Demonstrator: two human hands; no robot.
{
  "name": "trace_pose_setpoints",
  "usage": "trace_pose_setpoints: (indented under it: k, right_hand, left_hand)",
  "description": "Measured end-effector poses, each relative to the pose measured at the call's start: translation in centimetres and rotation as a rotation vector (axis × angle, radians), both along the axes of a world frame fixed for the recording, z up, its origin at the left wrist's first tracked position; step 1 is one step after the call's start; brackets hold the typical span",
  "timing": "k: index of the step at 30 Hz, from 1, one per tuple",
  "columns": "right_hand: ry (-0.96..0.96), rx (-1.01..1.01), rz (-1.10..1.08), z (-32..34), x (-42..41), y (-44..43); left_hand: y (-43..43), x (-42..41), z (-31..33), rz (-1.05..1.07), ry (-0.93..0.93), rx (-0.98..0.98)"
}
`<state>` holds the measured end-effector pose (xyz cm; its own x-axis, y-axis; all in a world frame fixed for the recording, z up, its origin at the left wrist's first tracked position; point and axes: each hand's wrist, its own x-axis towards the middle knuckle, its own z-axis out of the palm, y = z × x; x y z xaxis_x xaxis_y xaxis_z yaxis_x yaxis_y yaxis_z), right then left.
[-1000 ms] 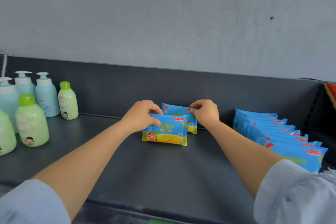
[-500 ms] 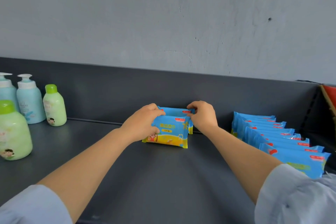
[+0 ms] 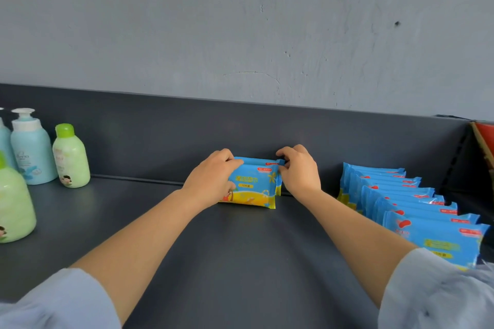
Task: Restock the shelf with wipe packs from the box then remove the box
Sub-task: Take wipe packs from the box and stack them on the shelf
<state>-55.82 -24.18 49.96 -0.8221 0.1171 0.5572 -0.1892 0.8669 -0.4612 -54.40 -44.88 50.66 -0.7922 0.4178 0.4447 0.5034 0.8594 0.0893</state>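
Two blue and yellow wipe packs (image 3: pixel 254 187) stand upright on the dark shelf (image 3: pixel 227 248), one behind the other, close to the shelf's back wall. My left hand (image 3: pixel 213 179) grips the left end of the front pack. My right hand (image 3: pixel 299 171) pinches the right ends of the packs near the top. A row of several more wipe packs (image 3: pixel 417 208) stands at the right, running from the back wall toward me. The box is not in view.
Green and pale blue bottles (image 3: pixel 50 155) stand at the shelf's left, with a large green one (image 3: pixel 13 208) nearest me. A red and brown object (image 3: pixel 485 139) shows at the far right edge. Bare shelf lies between the held packs and each group.
Both hands have pushed the two packs back toward the shelf's rear wall, and the packs now sit closer together. The view has shifted slightly right.
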Motion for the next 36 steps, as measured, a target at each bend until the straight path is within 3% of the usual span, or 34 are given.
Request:
trace_pose_setpoints:
  k: [16,26,36]
  right_hand:
    - [-0.050,0.005,0.026,0.1,0.9,0.4]
    - [-0.091,0.026,0.019,0.4,1.5,0.3]
    - [-0.249,0.081,-0.049,1.1,3.4,0.4]
  left_hand:
    - [2.7,-1.4,-0.5,0.093,0.221,-0.178]
    - [2.4,-1.5,-1.1,0.114,0.167,-0.149]
    - [1.9,0.2,-0.5,0.234,0.188,-0.201]
